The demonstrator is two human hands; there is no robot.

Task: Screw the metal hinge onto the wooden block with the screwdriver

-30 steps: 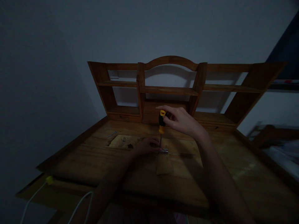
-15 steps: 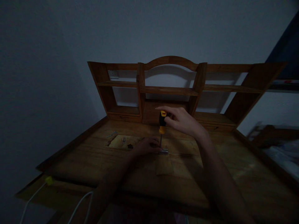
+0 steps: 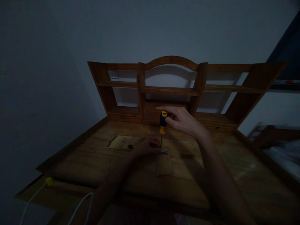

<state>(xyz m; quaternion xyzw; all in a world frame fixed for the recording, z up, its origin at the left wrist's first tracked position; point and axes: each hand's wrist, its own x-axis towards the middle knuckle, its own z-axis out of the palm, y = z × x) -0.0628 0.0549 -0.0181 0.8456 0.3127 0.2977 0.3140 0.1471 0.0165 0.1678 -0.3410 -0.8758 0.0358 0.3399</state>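
My right hand (image 3: 179,118) grips the handle of a black and yellow screwdriver (image 3: 162,126), its index finger stretched over the top end. The screwdriver stands upright, with its shaft running down to a small shiny metal piece (image 3: 165,152) on the wooden desk. My left hand (image 3: 148,146) is low beside the shaft, its fingers pinched at the left end of the metal piece. The dim light hides the exact contact of the tip. Just in front of the metal piece is a paler wooden patch (image 3: 164,166).
Thin metal items (image 3: 112,135) lie at the left, by a rough pale strip (image 3: 124,142) with a dark spot. A wooden shelf unit (image 3: 170,91) rises along the back of the desk (image 3: 89,162). A white cable (image 3: 31,200) with a yellow end hangs at the front left.
Almost nothing differs. Both hands and the screwdriver keep their places, with only a very slight shift of the right hand.
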